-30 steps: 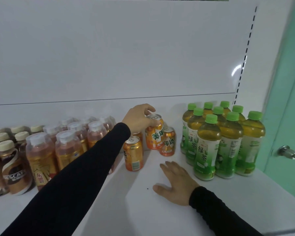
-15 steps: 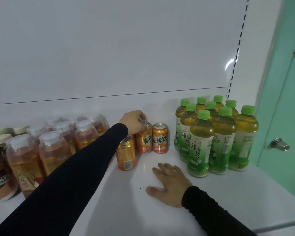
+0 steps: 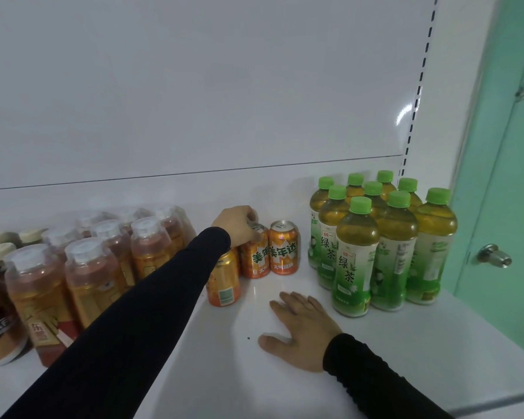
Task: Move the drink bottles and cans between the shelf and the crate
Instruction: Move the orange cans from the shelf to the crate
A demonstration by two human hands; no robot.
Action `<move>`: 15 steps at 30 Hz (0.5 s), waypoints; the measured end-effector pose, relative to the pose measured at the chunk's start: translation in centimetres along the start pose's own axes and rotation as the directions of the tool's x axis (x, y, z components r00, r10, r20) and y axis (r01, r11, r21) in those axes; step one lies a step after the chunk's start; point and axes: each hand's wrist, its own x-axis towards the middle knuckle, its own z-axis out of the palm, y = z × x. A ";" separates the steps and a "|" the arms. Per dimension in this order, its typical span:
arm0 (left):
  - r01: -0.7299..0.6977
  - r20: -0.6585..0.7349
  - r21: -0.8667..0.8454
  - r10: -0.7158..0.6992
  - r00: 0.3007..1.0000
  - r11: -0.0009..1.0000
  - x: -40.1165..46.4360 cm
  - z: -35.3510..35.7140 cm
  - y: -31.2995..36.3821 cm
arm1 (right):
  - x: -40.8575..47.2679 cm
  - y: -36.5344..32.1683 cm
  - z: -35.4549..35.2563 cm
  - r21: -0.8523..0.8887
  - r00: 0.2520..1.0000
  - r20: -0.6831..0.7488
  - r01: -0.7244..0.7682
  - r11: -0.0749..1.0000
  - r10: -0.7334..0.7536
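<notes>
Your white shelf (image 3: 375, 343) carries green tea bottles (image 3: 357, 255) right of the orange cans. Your right hand (image 3: 300, 331) lies flat and released in front of those cans, probably bracing you. Your left hand (image 3: 239, 225) grasps the rim of one orange can (image 3: 256, 255) standing touching its neighbour (image 3: 283, 247), likely to seat it.

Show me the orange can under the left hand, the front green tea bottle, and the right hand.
orange can (image 3: 257, 261): head view, on its printed label below the fingers.
front green tea bottle (image 3: 353, 267): head view, on its white label.
right hand (image 3: 303, 331): head view, on the back of the hand lying flat on the shelf.
</notes>
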 end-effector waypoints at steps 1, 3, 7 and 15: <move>0.001 0.009 0.013 -0.001 1.000 1.000 0.1 0.1 0.0 | 0.0 0.0 0.0 -0.001 1.000 -0.001 0.000 1.000 0.000; 0.000 0.030 0.031 -0.001 1.000 1.000 0.1 0.2 0.1 | 0.0 0.0 0.1 0.001 1.000 -0.007 0.000 1.000 0.000; -0.047 -0.019 0.130 0.050 0.999 0.990 0.1 0.2 0.6 | 0.1 0.0 0.2 0.009 1.000 -0.016 0.003 1.000 -0.002; -0.149 -0.035 0.182 0.158 0.987 0.972 0.2 2.2 3.8 | 0.2 0.2 0.4 0.018 1.000 -0.027 0.001 1.000 0.000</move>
